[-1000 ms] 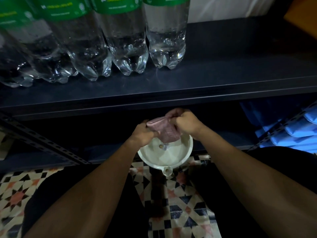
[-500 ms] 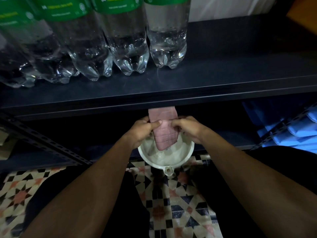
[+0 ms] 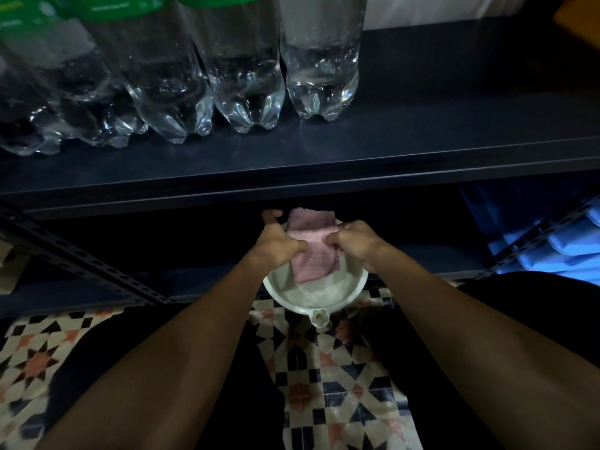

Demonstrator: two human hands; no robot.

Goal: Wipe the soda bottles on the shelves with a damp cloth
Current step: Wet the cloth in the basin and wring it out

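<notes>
- A dark blue-grey metal shelf unit (image 3: pixel 422 151) fills the upper half of the view, with a lower board beneath it in shadow.
- A tiled floor (image 3: pixel 341 401) with a black, white and orange star pattern lies below.
- A row of clear plastic soda bottles with green labels (image 3: pixel 246 76) stands upright on the upper shelf board, side by side at its left and middle, well above the hands.
- Blue plastic-wrapped packs (image 3: pixel 552 248) are stacked at the right, on the lower level.
- A round white plastic basin (image 3: pixel 324 297) sits at the front edge of the lower board, its small tab handle pointing toward the person.
- The left hand (image 3: pixel 276 241) pinches the left edge of the cloth, thumb in front and fingers (image 3: pixel 272 214) behind it.
- The right hand (image 3: pixel 357 243) has its fingers curled round the right edge.
- A folded pink cloth (image 3: pixel 316 254) is held between both hands, hanging over the basin.
</notes>
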